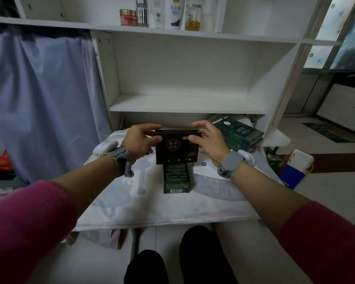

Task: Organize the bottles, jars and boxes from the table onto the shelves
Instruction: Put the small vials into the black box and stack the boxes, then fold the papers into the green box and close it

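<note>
a black rectangular cardboard box with a round gold emblem on its face (177,147) is held upright between both hands, above the white cloth-covered table (152,206). the left hand (138,141) grips the box's left upper corner, thumb on the face side and fingers curled over the top edge. the right hand (208,140) pinches the right upper corner the same way, its fingers spread along the top. each wrist wears a grey band with a yellow-green edge, and both forearms come out of magenta sleeves.

just below the hands, a dark green flat box with small print and a barcode (176,178) lies on the table, its far end hidden behind the black box. just beyond the right hand, a stack of dark green flat boxes with pale lettering (241,133) lies tilted at the table's far right corner. under the right wrist a white sheet or flat packet rests on the cloth.

beyond the hands stands a white shelf unit (184,103), its nearest compartment bare. far above them, on the upper shelf, stand a pink jar with a gold lid (129,18), a silver-capped bottle (142,12), a white bottle with blue lettering (175,13) and a clear bottle with an orange print (192,16). out past the left hand hangs a pale blue curtain (39,99).
</note>
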A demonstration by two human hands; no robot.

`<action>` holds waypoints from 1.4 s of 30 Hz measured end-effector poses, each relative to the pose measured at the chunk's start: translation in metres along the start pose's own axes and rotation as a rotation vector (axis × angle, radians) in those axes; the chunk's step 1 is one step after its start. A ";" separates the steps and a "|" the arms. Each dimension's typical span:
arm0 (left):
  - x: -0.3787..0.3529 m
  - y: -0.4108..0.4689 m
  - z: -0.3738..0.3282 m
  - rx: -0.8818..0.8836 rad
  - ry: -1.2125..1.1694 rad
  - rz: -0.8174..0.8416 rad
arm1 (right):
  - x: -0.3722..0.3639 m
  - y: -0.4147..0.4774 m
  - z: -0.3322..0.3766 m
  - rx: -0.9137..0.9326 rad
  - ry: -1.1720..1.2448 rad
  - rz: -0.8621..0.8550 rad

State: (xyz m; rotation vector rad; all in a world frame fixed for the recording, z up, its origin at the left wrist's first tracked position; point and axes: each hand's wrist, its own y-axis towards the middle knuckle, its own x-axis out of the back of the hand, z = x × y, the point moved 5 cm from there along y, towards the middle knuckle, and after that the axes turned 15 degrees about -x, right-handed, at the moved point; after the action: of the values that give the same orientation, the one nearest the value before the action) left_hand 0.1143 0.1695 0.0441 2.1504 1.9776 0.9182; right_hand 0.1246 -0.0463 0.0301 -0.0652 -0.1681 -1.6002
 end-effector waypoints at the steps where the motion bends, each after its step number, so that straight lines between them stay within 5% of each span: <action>1: 0.000 0.000 0.000 0.000 0.012 -0.002 | 0.001 0.002 -0.002 -0.024 -0.019 -0.010; 9: 0.004 0.008 -0.001 0.121 -0.076 -0.120 | 0.006 0.012 -0.006 -0.226 -0.048 -0.127; 21: -0.015 0.000 0.047 0.368 -0.037 -0.044 | -0.002 0.027 -0.053 -0.485 -0.159 -0.076; 42: -0.020 0.011 0.045 0.339 0.219 0.002 | 0.008 0.030 -0.057 -0.487 -0.180 -0.026</action>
State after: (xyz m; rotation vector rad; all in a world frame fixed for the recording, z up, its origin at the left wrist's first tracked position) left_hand 0.1452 0.1644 0.0048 2.3055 2.3895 0.9092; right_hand 0.1578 -0.0634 -0.0225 -0.5864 0.0863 -1.6304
